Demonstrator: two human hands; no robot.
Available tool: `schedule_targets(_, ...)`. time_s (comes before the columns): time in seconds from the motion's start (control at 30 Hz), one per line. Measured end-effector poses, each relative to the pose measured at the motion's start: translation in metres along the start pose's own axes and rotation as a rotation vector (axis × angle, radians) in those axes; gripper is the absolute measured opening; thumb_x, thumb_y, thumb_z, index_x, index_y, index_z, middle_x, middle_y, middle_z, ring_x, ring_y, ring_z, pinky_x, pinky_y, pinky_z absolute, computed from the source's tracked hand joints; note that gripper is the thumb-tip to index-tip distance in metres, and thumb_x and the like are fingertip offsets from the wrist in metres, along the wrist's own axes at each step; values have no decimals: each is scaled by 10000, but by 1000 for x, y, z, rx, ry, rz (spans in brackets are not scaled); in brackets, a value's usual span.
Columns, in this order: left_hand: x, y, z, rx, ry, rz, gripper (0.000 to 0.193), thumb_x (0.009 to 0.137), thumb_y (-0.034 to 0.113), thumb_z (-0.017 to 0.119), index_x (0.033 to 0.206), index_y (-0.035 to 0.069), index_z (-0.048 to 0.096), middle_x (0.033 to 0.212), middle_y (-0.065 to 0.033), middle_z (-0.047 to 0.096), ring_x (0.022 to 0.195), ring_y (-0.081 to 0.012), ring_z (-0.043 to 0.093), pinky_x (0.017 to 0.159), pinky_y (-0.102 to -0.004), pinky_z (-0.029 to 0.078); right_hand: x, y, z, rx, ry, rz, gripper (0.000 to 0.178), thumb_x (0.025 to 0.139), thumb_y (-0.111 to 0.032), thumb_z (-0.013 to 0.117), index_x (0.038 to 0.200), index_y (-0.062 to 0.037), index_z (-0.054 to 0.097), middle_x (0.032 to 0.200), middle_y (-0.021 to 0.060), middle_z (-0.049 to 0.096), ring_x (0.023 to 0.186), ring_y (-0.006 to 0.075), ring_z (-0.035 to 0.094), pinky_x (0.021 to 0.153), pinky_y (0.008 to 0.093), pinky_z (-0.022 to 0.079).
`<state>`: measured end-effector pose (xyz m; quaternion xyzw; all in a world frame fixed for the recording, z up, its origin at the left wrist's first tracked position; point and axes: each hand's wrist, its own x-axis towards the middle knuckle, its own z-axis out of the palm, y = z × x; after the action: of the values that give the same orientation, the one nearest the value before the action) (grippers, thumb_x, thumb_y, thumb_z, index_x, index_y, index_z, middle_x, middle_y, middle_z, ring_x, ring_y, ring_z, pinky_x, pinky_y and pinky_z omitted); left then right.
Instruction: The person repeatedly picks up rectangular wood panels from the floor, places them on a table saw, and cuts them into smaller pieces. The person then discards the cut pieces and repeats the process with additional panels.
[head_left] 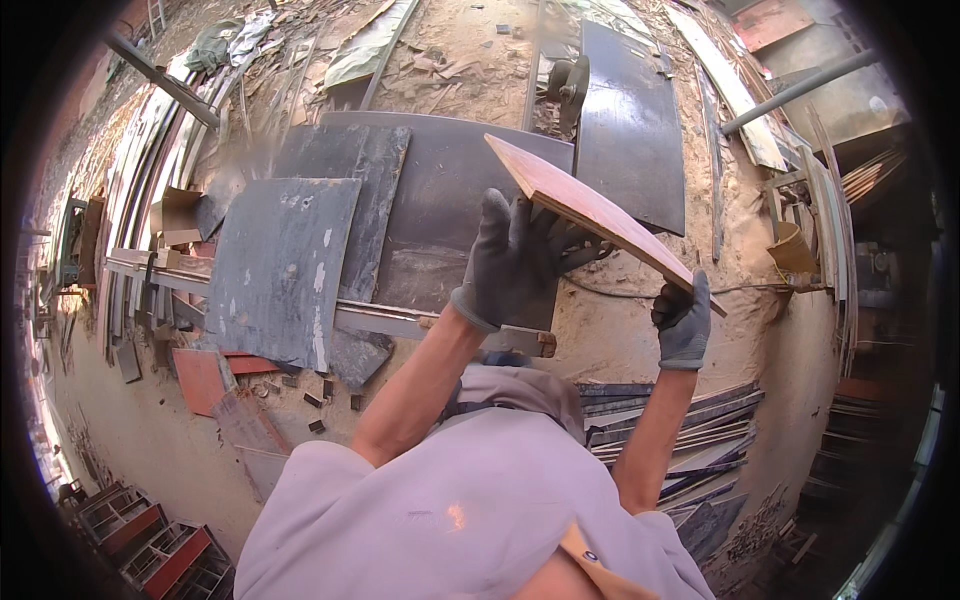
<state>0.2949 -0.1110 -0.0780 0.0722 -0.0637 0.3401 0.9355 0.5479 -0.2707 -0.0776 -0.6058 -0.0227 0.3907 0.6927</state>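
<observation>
A thin plywood board (610, 216) with a pinkish face is raised above the work area, tilted down to the right. My right hand (684, 322), in a dark glove, grips its lower right end, fingers curled at the edge. Beneath the board's left part is my left hand (505, 255), also gloved, palm up, thumb apart and fingers spread. Those fingers are partly hidden and blurred at the lower edge; whether they touch it I cannot tell. Beyond both hands lies a large dark panel (440, 210).
Worn grey panels (285, 260) overlap to the left along a wooden beam (385, 318). Another dark sheet (630, 120) lies at the far right of centre. Stacked strips (690, 430) are by my right side. Red scraps (200, 378) lie on the left. A black cable (740, 288) crosses the sandy floor.
</observation>
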Motion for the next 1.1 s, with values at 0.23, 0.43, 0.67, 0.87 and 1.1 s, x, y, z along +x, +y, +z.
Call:
schedule_targets(0.23,15,20,18,5,308,-89,802,1011,707,468,1448,36,492,1415,-181,605,1252,-382,632,1069,-587,510,-1,-3,-10,-52,-154,69,580,1027,-638,561,927,-71,631,642,7,526,472,116,421,445,270,285)
schedule_targets(0.43,-4,55,-9,154,476,-167,694,874,304,582,1447,-72,477,1311,-269,651,1113,-399,704,903,-514,607,-77,-12,-10,-964,81,-498,550,880,-460,829,1164,-17,667,917,126,705,781,274,683,703,392,546)
schedule_targets(0.67,21,12,14,125,398,-254,607,876,172,617,1419,-70,491,1338,-206,640,1234,-350,645,1097,-490,520,3,-2,-67,-1446,45,-1185,439,848,-201,828,1250,-72,708,1149,152,750,1020,361,717,896,429,566)
schedule_targets(0.87,137,-79,114,569,-220,-22,895,1019,246,674,1688,50,111,1671,-196,339,1515,-257,389,1227,-413,333,47,2,-82,-530,333,-715,341,895,-182,867,1116,44,739,1012,79,762,850,193,672,787,319,542)
schedule_targets(1.1,163,-175,-160,1826,1068,13,1044,912,534,761,1558,-125,271,1553,-348,371,1461,-449,399,1222,-488,324,170,23,-127,30,335,-319,536,900,-154,853,1346,48,635,1234,73,701,1029,184,661,937,349,549)
